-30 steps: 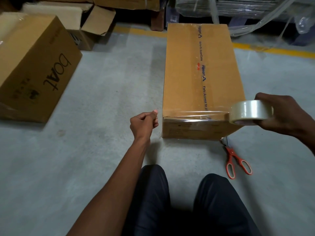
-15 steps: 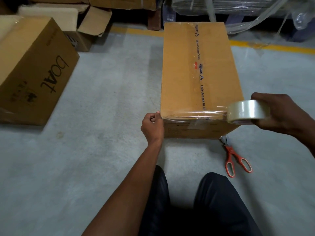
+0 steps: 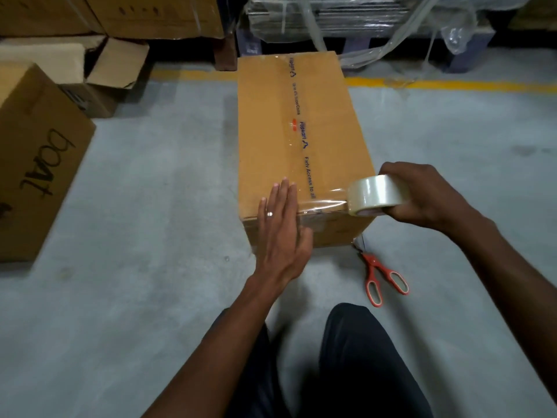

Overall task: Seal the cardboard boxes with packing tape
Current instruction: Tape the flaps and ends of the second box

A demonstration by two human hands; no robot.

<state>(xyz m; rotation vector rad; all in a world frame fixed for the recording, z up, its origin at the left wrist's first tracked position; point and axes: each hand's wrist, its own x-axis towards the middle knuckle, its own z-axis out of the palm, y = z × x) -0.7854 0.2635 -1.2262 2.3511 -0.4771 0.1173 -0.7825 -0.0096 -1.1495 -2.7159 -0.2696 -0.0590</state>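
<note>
Both hands work: the left hand, a moment ago pinching, now presses flat fingers on the tall brown cardboard box; the right hand grips the clear packing tape roll, so the strip gets fixed.

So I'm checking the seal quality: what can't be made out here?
Head view only:
- Tape strip under the left hand: hidden by the palm.
- Far end and underside of the box: out of sight.
- Scissors blade tips: tucked behind the box corner.
- Tape roll core: covered by the right hand.

Bare forearms; ring on left hand; dark trousers.
</note>
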